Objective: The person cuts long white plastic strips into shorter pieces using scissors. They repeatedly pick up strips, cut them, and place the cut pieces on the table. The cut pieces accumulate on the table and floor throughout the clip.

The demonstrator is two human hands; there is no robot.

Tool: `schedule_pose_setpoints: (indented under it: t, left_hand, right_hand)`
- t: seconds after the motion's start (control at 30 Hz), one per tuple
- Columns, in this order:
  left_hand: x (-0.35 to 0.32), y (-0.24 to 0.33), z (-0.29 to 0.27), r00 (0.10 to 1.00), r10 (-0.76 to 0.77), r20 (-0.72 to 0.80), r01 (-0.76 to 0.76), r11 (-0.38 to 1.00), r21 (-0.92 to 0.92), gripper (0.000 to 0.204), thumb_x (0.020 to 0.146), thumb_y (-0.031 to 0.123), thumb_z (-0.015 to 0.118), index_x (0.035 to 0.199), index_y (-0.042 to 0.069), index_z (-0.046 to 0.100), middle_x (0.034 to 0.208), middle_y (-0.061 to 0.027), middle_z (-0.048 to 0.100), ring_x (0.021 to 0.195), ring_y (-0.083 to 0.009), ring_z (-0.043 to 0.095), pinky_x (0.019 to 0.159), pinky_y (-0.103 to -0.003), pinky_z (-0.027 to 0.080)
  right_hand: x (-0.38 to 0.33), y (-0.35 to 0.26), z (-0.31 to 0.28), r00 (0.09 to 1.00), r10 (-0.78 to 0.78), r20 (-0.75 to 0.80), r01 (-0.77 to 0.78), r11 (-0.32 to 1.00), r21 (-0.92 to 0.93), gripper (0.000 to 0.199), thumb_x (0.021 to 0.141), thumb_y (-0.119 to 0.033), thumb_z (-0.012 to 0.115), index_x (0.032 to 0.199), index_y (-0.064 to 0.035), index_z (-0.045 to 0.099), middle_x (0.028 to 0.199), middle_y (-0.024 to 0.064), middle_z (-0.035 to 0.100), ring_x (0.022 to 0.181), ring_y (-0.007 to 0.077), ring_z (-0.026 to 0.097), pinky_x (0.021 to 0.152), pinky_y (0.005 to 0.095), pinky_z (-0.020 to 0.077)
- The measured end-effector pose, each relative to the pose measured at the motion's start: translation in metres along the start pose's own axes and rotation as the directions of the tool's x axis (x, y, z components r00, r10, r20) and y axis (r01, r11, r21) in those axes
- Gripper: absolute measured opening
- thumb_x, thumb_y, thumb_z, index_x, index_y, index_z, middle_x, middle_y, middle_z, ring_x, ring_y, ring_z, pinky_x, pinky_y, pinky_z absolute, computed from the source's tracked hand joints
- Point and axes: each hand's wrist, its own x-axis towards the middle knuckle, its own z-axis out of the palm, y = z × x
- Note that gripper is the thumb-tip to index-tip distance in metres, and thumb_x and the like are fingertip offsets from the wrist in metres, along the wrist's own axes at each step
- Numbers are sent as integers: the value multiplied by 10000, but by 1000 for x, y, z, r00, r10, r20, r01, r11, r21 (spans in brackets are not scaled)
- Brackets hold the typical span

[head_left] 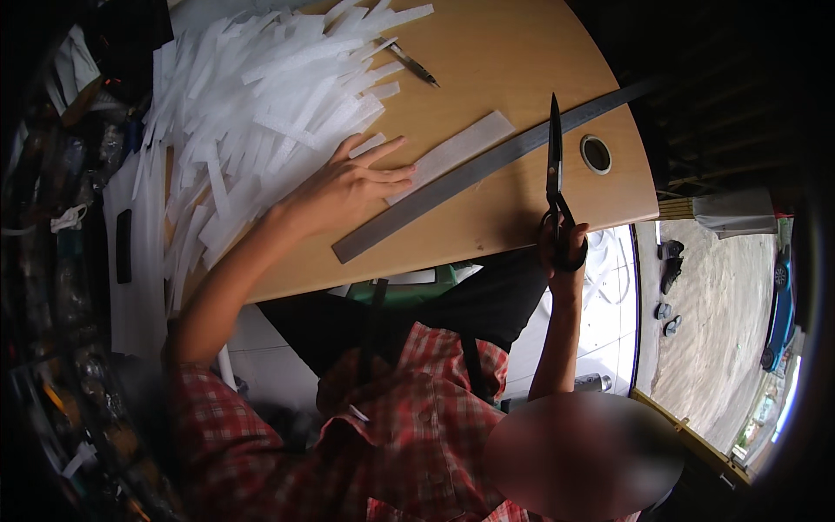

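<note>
My left hand (352, 187) is open, its fingers spread low over the wooden table. Its fingertips reach the near end of a flat white foam strip (465, 150), which lies slantwise. Along the right side of that strip runs a long dark metal ruler (435, 198). My right hand (564, 246), at the table's near edge, grips black-handled scissors (555, 161) that point away from me. Their blades look closed and pass over the ruler; I cannot tell whether they touch it. Just left of my left hand begins a big heap of white foam strips (261, 96).
A dark pen-like tool (413, 65) lies beyond my left hand. A ringed round hole (596, 155) sits in the wooden table (513, 52) near its right edge. At the left stands cluttered shelving (87, 348). Shoes (671, 265) rest on the floor outside at right.
</note>
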Motion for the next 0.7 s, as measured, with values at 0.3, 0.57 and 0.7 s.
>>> schedule_pose_setpoints:
  t: [0.3,0.57,0.7]
  left_hand:
    - [-58,10,-23,992,-102,80,105,994,-29,417,778,-42,584,1128,121,740,1320,40,644,1466,-212,316,1198,-601,154]
    - [-66,12,-25,993,-102,59,107,990,-94,482,667,-126,544,1021,105,776,1246,30,688,1450,-252,354,1212,-588,124]
    - [-74,16,-30,988,-127,84,133,989,-71,412,731,-101,570,980,145,787,1242,63,686,1447,-216,352,1210,-595,156]
  right_hand:
    - [12,2,-2,997,36,70,-38,999,28,756,894,-768,404,929,-24,535,596,2,459,364,49,350,333,188,249]
    - [14,4,-4,998,10,56,-10,1000,8,746,908,-746,404,948,-14,542,588,-15,450,361,45,348,326,183,243]
    - [12,-4,2,998,23,61,-22,1000,-13,747,917,-753,379,914,-23,534,570,-21,423,371,39,340,350,189,243]
